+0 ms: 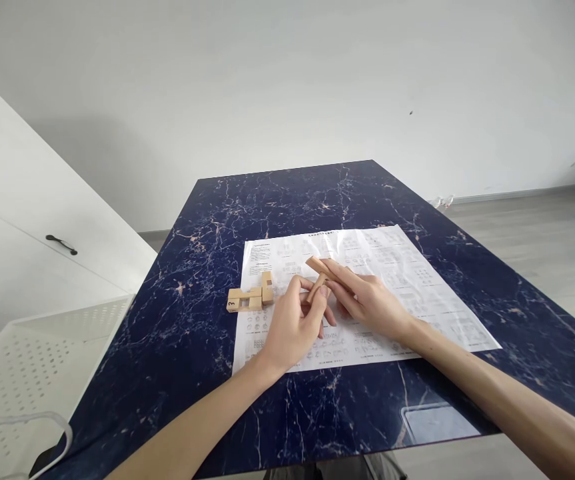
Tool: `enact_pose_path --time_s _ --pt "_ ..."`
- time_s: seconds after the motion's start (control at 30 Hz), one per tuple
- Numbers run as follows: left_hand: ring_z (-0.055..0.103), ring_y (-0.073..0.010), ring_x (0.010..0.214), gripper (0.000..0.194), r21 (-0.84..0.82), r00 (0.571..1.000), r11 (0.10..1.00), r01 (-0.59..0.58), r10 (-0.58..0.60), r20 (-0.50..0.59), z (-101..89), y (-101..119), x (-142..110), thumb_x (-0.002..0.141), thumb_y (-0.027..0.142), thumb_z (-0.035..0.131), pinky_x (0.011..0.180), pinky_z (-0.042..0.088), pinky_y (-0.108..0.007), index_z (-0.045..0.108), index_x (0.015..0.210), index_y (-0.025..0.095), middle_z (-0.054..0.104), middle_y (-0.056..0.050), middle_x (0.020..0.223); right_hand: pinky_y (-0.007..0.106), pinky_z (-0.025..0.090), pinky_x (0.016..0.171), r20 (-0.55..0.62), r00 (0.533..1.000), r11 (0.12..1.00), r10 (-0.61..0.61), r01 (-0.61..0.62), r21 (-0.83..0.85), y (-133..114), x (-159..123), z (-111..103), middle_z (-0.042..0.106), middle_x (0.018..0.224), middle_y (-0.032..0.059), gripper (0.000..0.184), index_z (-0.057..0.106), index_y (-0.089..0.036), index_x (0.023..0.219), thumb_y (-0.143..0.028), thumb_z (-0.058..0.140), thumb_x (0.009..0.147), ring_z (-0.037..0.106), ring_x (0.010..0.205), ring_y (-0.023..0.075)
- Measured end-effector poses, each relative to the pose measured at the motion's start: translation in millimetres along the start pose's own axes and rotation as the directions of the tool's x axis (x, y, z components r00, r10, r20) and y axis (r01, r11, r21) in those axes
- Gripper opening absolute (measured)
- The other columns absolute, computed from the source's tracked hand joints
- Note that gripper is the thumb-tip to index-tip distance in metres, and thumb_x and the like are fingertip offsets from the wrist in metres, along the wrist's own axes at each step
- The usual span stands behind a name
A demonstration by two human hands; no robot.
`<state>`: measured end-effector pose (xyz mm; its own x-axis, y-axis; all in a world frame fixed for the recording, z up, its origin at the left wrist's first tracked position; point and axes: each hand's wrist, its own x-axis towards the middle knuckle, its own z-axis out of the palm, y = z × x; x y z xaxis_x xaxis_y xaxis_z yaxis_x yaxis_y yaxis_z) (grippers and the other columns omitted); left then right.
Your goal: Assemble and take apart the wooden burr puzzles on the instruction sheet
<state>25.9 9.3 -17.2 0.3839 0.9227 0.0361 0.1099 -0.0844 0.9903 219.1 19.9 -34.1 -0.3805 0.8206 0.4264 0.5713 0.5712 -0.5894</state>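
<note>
My left hand [298, 320] pinches a light wooden puzzle piece [316, 288] between thumb and fingers. Just to its right, my right hand [362, 293] is closed on another wooden puzzle piece [317, 266], whose end sticks out past the fingertips toward the upper left. The two pieces meet or nearly meet; fingers hide how they touch. Both hands are over a printed instruction sheet [392, 257]. Left of my left hand lie several notched wooden pieces [245, 298], one marked with a 3, and one piece [267, 287] reaching away from me.
The sheet lies on a dark blue marbled table [247, 207]. A phone-like flat object or reflection [440, 423] shows near the front edge. At left stand a white cabinet [27, 193] and a perforated white bin [32, 360] with a cable [27, 419].
</note>
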Motion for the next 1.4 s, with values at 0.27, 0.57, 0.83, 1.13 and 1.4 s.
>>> enact_pose_path --time_s 0.27,0.57,0.83,1.13,1.4 --pt "0.05 -0.0092 0.049 0.034 -0.067 0.999 0.997 0.042 -0.041 0.012 -1.2 2 0 0.106 0.053 0.056 0.048 0.042 -0.022 0.048 0.093 0.022 0.061 0.005 0.063 0.027 0.059 0.057 0.051 0.999 1.0 0.01 -0.01 -0.008 -2 0 -1 0.075 0.129 0.0107 0.048 0.045 -0.027 0.161 -0.029 0.035 0.114 0.065 0.057 0.0117" --pt "0.052 -0.0099 0.05 0.035 -0.083 0.999 0.996 0.04 -0.039 0.008 -2.9 -1 2 0.105 0.054 0.057 0.048 0.043 -0.022 0.049 0.093 0.022 0.062 0.004 0.064 0.026 0.057 0.052 0.036 0.999 1.0 0.023 -0.023 -0.011 -2 -1 0 0.071 0.141 0.009 0.047 0.044 -0.03 0.161 -0.03 0.036 0.114 0.065 0.056 0.011" --pt "0.051 -0.0092 0.047 0.036 -0.089 0.999 0.995 0.04 -0.039 0.014 -2.7 0 2 0.104 0.055 0.058 0.048 0.043 -0.022 0.051 0.093 0.022 0.064 0.003 0.065 0.026 0.057 0.053 0.02 1.0 0.998 0.016 -0.015 -0.053 -4 0 -2 0.072 0.14 0.0103 0.046 0.048 -0.027 0.159 -0.031 0.036 0.114 0.064 0.056 0.0108" --pt "0.054 -0.0098 0.046 0.034 -0.09 0.996 0.993 0.082 -0.078 0.046 -3.5 1 2 0.105 0.054 0.057 0.05 0.045 -0.024 0.053 0.098 0.021 0.066 0.002 0.067 0.034 0.066 0.069 0.066 0.998 0.999 -0.01 0.013 -0.053 0 -1 -2 0.077 0.124 0.0115 0.047 0.045 -0.026 0.161 -0.031 0.035 0.114 0.071 0.066 0.0155" --pt "0.055 -0.0095 0.045 0.033 -0.06 0.999 0.997 0.053 -0.053 -0.002 -3.4 0 3 0.107 0.053 0.053 0.047 0.045 -0.023 0.052 0.097 0.021 0.065 0.003 0.068 0.046 0.066 0.083 0.117 0.993 0.998 -0.011 0.019 -0.066 9 -5 5 0.074 0.13 0.0157 0.053 0.033 -0.027 0.166 -0.031 0.035 0.114 0.075 0.106 0.0291"
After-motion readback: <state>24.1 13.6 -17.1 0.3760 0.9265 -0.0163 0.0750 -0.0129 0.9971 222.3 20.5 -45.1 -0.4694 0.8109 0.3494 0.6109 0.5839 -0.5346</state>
